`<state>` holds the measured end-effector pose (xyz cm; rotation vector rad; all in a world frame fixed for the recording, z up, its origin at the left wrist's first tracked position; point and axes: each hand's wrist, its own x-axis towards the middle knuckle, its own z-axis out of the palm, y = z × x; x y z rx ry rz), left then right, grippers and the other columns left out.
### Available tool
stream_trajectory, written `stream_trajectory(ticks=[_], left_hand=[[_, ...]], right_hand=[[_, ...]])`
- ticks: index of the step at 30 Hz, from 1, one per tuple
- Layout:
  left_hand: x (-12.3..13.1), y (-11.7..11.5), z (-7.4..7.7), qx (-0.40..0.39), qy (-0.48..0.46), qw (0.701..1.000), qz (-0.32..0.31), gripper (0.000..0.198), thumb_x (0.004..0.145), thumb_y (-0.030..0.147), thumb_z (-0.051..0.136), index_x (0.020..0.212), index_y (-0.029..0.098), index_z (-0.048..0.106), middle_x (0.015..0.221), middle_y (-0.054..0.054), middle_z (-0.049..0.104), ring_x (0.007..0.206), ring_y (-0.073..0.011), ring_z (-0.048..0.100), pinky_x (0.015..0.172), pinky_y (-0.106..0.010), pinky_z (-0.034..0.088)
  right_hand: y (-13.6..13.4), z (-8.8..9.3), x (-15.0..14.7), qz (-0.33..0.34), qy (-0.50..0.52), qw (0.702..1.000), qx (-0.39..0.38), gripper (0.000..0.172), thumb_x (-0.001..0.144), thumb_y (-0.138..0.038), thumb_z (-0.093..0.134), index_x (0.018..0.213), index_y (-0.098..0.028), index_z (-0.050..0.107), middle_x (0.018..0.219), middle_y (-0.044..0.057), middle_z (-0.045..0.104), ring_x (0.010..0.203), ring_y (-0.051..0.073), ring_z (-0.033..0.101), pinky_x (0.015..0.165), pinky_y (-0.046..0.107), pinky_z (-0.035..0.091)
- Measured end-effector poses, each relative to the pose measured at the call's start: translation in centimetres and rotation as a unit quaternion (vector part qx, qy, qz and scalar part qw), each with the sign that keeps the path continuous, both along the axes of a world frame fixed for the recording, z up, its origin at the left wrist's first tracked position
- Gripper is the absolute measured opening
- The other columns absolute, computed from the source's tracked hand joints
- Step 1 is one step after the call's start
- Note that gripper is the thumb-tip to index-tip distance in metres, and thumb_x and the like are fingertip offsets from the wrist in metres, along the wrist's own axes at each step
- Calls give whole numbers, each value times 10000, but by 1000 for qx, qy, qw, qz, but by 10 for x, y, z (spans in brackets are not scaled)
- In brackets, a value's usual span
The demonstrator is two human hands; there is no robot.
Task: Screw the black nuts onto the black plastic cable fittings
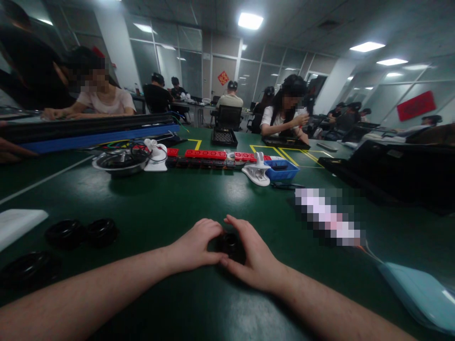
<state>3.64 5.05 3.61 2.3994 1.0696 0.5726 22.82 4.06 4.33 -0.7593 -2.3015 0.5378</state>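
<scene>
Between my hands, low on the green table (149, 201), sits a small round black object (230, 242) with a hole in its top. My left hand (199, 244) touches its left side, thumb and fingers curved against it. Around its right side curls my right hand (252, 251), thumb in front and fingers behind. The two thumbs meet at the near edge of the object. Toward the left lie black ring-shaped pieces: one (65, 233) beside another (102, 231), and a larger one (30, 269) nearer to me.
A metal bowl (121, 163) with cables, white clips (258, 169), red power strips (205, 154) and a blue bin (282, 169) line the back. A teal case (419, 291) and blurred-out device lie right; a white object (21, 222) left. Several people sit beyond.
</scene>
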Motion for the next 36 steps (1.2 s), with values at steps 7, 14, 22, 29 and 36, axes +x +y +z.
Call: stream_trajectory(ticks=[7, 14, 22, 29, 36], left_hand=[[1, 1, 0, 6, 1, 1000, -2, 220, 708, 324, 636, 837, 174, 541, 874, -21, 564, 862, -206, 508, 797, -324, 387], [-1, 0, 0, 0, 2, 1000, -7, 271, 708, 343, 648, 901, 181, 550, 909, -26, 566, 882, -209, 499, 818, -335, 379], [0, 1, 0, 8, 6, 1000, -4, 233, 713, 340, 634, 849, 174, 543, 894, -27, 564, 874, -208, 505, 807, -332, 388], [0, 0, -1, 2, 1, 1000, 0, 279, 700, 331, 650, 911, 179, 550, 932, -33, 571, 899, -216, 502, 821, -340, 385], [0, 0, 0, 1, 8, 1000, -7, 243, 708, 333, 645, 856, 171, 541, 892, -22, 561, 881, -207, 502, 817, -331, 382]], right_hand=[[2, -4, 0, -58, 2, 998, -19, 551, 716, -274, 626, 1199, -194, 372, 1006, 88, 554, 914, 229, 548, 798, 402, 466], [-1, -2, 2, 3, 26, 1000, 7, 672, 719, -192, 555, 1303, -182, 224, 1229, 128, 448, 1104, 242, 460, 923, 425, 398], [1, -3, 0, -55, 4, 998, -18, 554, 714, -272, 626, 1198, -184, 372, 1049, 102, 538, 959, 236, 537, 826, 409, 464], [-1, -1, 1, 2, 19, 1000, 8, 587, 727, -182, 560, 1255, -185, 303, 1191, 122, 475, 1079, 242, 478, 902, 419, 424], [3, -3, 1, -53, -12, 998, -15, 582, 721, -309, 640, 1211, -164, 362, 1088, 114, 526, 985, 240, 518, 839, 420, 454]])
